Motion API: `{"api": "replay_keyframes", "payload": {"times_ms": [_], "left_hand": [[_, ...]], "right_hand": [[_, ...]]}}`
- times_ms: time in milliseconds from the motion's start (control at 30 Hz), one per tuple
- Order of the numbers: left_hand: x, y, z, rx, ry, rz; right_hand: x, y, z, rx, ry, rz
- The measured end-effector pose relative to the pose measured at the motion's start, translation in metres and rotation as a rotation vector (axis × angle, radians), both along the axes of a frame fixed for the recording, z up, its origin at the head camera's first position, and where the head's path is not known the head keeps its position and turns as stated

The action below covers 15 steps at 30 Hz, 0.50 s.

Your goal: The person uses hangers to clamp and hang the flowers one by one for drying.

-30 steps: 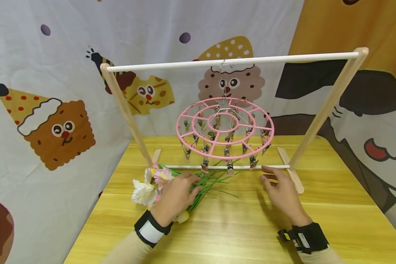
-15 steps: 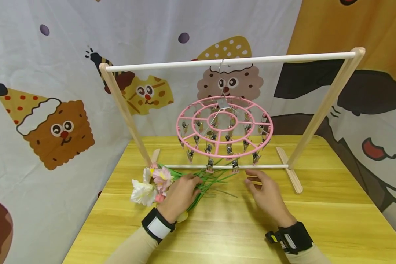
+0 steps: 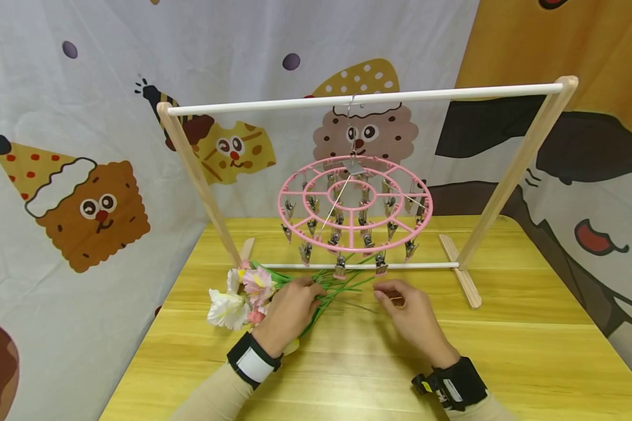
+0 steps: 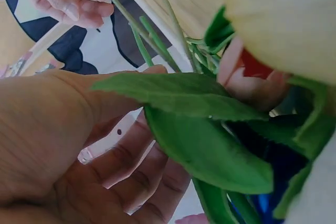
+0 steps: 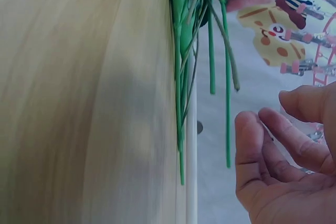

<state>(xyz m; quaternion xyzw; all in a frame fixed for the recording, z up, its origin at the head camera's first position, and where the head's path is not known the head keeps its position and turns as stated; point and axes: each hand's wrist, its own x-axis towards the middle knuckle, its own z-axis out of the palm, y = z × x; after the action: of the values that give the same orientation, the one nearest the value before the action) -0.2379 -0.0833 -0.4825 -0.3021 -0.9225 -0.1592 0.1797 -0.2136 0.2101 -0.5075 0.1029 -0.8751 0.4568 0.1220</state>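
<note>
My left hand point(image 3: 288, 309) is at the bunch of artificial flowers point(image 3: 258, 285), pinching green stems point(image 5: 227, 77) between thumb and fingers. White and pink blooms lie left of that hand; the stems fan out to the right. In the left wrist view broad green leaves point(image 4: 210, 150) cover part of the fingers. My right hand point(image 3: 412, 316) hovers just beyond the stem ends, fingers loosely bent and holding nothing. Above both hands hangs a round pink clip hanger point(image 3: 351, 250) with several metal clips point(image 3: 381, 263).
A wooden rack point(image 3: 526, 161) with a white top bar point(image 3: 442, 95) carries the hanger. Its lower white bar point(image 3: 421, 266) runs behind the stems. Rack and flowers are on a wood-grain table point(image 3: 526, 356), with a cartoon-print cloth point(image 3: 189, 52) behind.
My right hand has moved left toward the stem ends, its fingers drawing closer together. The left hand has shifted slightly right over the stems. The clip hanger has turned a little.
</note>
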Motion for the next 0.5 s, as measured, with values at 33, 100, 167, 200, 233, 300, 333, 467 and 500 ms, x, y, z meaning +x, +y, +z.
{"api": "replay_keyframes", "payload": {"times_ms": [33,100,167,200,233,300,333,467,500], "left_hand": [[0.000,0.000,0.001,0.002,0.012,-0.003],[0.001,0.001,0.002,0.008,0.041,-0.013],[0.001,0.002,0.004,0.016,0.065,-0.025],[0.002,0.003,0.006,0.022,0.075,-0.031],[0.002,0.004,0.007,0.027,0.082,-0.039],[0.004,0.005,0.010,0.039,0.092,-0.049],[0.004,0.006,0.012,0.046,0.095,-0.055],[0.007,0.010,0.016,0.080,0.111,-0.077],[0.008,0.011,0.017,0.090,0.116,-0.083]], "right_hand": [[0.001,-0.001,0.000,-0.005,-0.009,0.008],[0.002,-0.004,0.001,-0.019,-0.025,0.031],[0.003,-0.007,0.002,-0.042,-0.049,0.056],[0.004,-0.008,0.003,-0.059,-0.067,0.072],[0.004,-0.009,0.003,-0.080,-0.087,0.082],[0.004,-0.011,0.005,-0.134,-0.128,0.101],[0.004,-0.011,0.005,-0.165,-0.148,0.115],[0.003,-0.014,0.006,-0.308,-0.214,0.152],[0.003,-0.015,0.006,-0.342,-0.222,0.160]]}}
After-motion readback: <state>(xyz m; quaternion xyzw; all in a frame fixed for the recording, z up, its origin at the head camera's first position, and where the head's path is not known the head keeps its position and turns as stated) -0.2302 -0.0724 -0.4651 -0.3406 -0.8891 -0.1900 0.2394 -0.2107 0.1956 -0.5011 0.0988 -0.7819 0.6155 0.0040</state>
